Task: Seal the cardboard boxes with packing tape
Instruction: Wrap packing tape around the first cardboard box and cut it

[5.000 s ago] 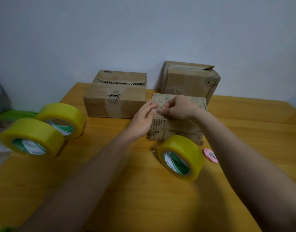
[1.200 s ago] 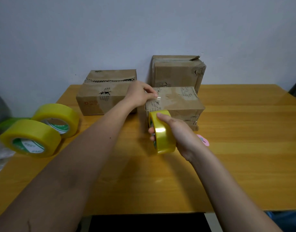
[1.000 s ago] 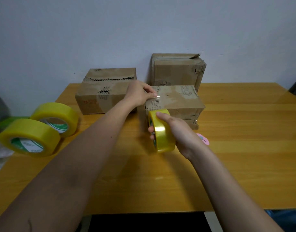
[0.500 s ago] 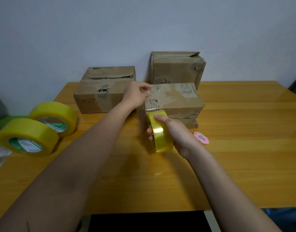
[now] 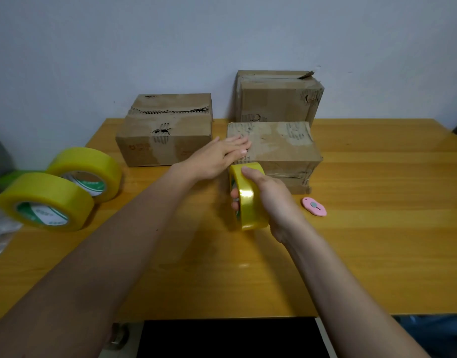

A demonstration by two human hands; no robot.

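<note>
Yellow wood table point(image 5: 377, 241), grey wall behind. Your left hand point(image 5: 219, 157) lies flat, fingers straight, on the near box point(image 5: 281, 148) top's left edge. Right hand point(image 5: 268, 195) grips the tape roll point(image 5: 248, 200) upright, just in front of it. Box print unreadable.
</note>
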